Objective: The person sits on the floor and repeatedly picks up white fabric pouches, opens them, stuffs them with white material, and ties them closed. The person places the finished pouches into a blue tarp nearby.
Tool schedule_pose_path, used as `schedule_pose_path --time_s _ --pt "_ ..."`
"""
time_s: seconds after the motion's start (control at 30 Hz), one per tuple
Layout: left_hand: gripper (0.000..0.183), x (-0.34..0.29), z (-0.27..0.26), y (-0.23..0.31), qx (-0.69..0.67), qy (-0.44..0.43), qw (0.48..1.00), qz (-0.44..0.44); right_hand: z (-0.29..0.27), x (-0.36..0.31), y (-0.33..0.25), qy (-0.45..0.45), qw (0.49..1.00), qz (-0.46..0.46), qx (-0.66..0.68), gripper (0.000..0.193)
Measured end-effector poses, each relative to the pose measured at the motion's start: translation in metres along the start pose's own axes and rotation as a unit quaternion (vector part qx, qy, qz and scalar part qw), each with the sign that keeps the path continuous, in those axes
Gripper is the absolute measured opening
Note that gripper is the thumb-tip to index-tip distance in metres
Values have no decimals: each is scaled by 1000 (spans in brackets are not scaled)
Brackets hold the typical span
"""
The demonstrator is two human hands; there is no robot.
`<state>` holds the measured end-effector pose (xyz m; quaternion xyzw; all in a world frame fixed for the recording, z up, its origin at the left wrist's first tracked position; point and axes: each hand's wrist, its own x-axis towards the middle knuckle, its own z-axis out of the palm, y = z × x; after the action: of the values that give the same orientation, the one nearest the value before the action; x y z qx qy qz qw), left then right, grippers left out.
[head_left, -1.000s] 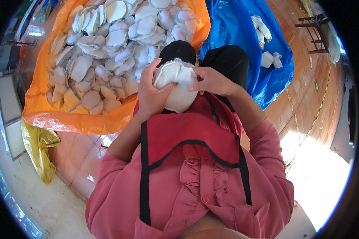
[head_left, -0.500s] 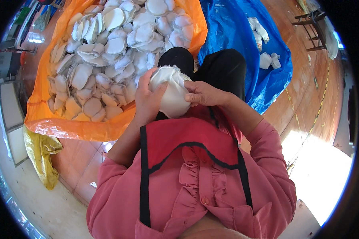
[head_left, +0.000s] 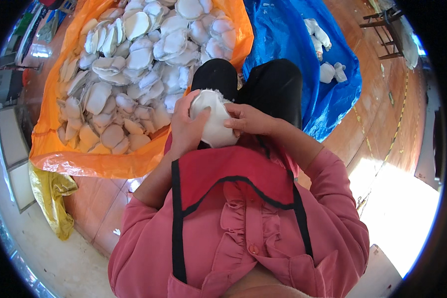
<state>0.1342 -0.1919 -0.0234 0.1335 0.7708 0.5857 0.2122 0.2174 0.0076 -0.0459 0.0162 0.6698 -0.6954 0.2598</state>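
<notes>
White rounded pad (head_left: 217, 130) | clasped between left grip (head_left: 186, 124) and right grip (head_left: 252, 119)

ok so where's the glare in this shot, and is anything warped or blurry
Head view: bright sunlight burns out detail on the reddish-brown tiled floor, lower right; head view: glossy highlights on the crinkled blue plastic sheet; head view: fisheye bending toward the rim; head view: the rounded white fabric pad in the left hand and right hand shows no obvious blur.

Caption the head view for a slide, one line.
Left hand and right hand hold white, fuzzy-edged padding near an orange sheet piled with similar pieces, blue sheet at right.
</notes>
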Motion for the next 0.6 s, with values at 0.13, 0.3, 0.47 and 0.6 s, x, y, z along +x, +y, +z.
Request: schedule_pose_path --time_s 0.13,0.3,0.47,0.6 --pt "48 -1 2 3 69 22 996 46 6 -5 6 -24 994 -30 98 51" --pt "48 -2 6 2 73 12 994 85 3 5 3 36 979 -12 -202 61" --pt "48 3 7 -3 79 23 991 104 5 3 -7 101 941 16 -323 69" --pt "44 10 11 -28 -93 12 996 -14 1 4 -11 85 950 18 -300 72"
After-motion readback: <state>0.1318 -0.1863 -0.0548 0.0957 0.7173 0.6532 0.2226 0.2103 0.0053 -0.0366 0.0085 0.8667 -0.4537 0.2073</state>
